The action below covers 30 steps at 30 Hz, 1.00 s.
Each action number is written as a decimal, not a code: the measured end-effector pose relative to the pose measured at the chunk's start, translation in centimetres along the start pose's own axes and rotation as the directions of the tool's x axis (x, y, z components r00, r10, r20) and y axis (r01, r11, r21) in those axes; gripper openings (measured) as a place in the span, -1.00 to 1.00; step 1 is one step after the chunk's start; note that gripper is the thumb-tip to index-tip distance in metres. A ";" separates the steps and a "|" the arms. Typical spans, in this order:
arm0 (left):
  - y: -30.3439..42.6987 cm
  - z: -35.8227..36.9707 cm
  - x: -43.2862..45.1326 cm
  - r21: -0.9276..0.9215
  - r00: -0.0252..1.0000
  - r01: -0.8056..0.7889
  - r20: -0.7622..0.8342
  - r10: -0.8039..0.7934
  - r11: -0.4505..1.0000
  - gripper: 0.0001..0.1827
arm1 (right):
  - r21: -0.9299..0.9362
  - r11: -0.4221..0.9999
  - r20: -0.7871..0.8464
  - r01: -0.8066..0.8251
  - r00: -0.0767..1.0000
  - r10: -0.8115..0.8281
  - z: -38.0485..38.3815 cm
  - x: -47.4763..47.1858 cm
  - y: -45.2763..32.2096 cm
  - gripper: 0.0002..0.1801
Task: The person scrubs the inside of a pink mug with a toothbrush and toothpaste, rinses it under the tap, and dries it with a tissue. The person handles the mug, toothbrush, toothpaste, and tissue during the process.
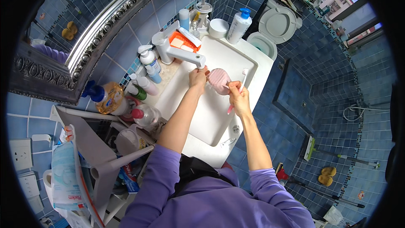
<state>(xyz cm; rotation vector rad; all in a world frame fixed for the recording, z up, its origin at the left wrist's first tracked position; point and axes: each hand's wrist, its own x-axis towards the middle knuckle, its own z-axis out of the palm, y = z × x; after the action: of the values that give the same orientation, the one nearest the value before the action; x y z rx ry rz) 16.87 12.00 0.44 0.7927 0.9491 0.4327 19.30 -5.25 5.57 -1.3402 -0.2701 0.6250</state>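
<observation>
My right hand grips a pink ribbed cup by its handle side, along with a pink-and-white toothbrush whose bristles point up and away. The cup is tilted over the white rectangular sink. My left hand is right at the spout of the white faucet, its fingers partly hidden there and close to the cup. Whether that hand grips anything does not show.
Pump bottles line the sink's left ledge. Behind the faucet lie an orange soap tray and a white tube. A blue-capped pump bottle stands at the far corner. A crowded rack flanks my left arm; the toilet is beyond the counter.
</observation>
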 end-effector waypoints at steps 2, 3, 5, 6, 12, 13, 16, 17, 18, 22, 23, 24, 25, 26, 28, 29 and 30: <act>0.2 -0.7 0.8 0.039 0.992 -0.121 -0.023 0.121 0.992 -0.84 | 0.056 0.998 0.052 -0.037 0.998 0.034 -0.7 -0.3 -0.9 -0.74; 0.4 -0.1 0.3 0.169 0.990 -0.127 -0.044 0.136 0.978 -0.86 | 0.082 0.995 0.060 -0.054 0.997 0.049 -1.4 -0.5 -1.2 -0.73; 1.7 1.0 -1.2 0.421 0.981 -0.132 -0.077 0.180 0.897 -0.90 | 0.090 0.995 0.043 -0.053 0.998 0.050 -2.1 -0.4 -1.3 -0.71; 1.8 0.7 -1.0 0.493 0.959 -0.210 -0.066 0.277 0.844 -0.87 | 0.094 0.994 0.057 -0.059 0.997 0.054 -1.9 -0.4 -1.3 -0.71; 1.4 -1.8 0.9 0.567 0.996 -0.087 0.054 0.068 0.819 -0.54 | 0.118 0.982 0.140 -0.150 0.981 0.133 -0.3 1.1 -0.1 -0.75; 1.2 -1.8 0.6 0.478 0.993 -0.089 0.114 0.039 0.874 -0.50 | 0.126 0.978 0.137 -0.166 0.979 0.148 -0.2 1.5 0.2 -0.76; 0.4 -2.1 -1.0 0.283 0.965 -0.032 0.260 -0.045 0.958 -0.30 | 0.003 0.988 0.142 -0.155 0.978 0.153 0.6 2.4 0.8 -0.83; 0.3 -2.1 -1.4 0.277 0.962 -0.084 0.273 0.005 0.957 -0.30 | -0.059 0.988 0.138 -0.143 0.979 0.150 1.1 2.5 0.9 -0.84; 0.3 -2.3 -1.6 0.268 0.957 -0.140 0.282 0.061 0.953 -0.29 | -0.092 0.985 0.131 -0.146 0.979 0.157 1.7 2.7 0.9 -0.86; 0.9 -3.8 1.2 0.041 0.999 0.037 0.029 -0.039 0.998 -0.43 | -0.176 0.979 0.213 -0.101 0.967 0.138 4.3 2.8 1.7 -0.82; 1.0 -4.3 2.0 -0.039 0.993 0.106 -0.053 -0.108 0.994 -0.46 | -0.130 0.984 0.207 -0.123 0.967 0.148 4.6 2.9 1.7 -0.84; 1.6 -3.3 0.6 -0.031 0.995 0.101 0.002 -0.101 0.994 -0.50 | -0.083 0.985 0.167 -0.153 0.972 0.165 3.8 3.2 2.1 -0.85; 1.3 -3.0 0.1 0.020 0.996 -0.061 0.071 0.060 0.998 -0.48 | -0.031 0.985 0.152 -0.172 0.973 0.174 3.9 3.4 2.0 -0.87; 0.9 -2.6 -0.6 0.059 0.966 -0.225 0.145 0.215 0.973 -0.46 | 0.054 0.986 0.107 -0.158 0.983 0.152 3.9 4.0 2.5 -0.86; 0.3 -2.1 -2.1 0.203 0.898 -0.420 0.231 0.373 0.885 -0.40 | 0.160 0.968 0.089 -0.192 0.980 0.180 3.0 4.5 2.5 -0.83; 0.5 -2.2 -2.9 0.169 0.885 -0.415 0.305 0.353 0.894 -0.39 | 0.184 0.960 0.078 -0.212 0.976 0.201 2.5 4.5 2.4 -0.83; 0.5 -2.7 -3.2 0.132 0.865 -0.410 0.372 0.338 0.903 -0.38 | 0.203 0.954 0.088 -0.222 0.974 0.208 2.3 4.4 2.4 -0.82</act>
<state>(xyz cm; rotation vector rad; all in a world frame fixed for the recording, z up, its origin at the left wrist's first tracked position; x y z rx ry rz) 12.88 11.34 1.71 1.2125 0.5135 0.5182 21.05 -0.64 3.11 -1.1528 -0.1066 0.8581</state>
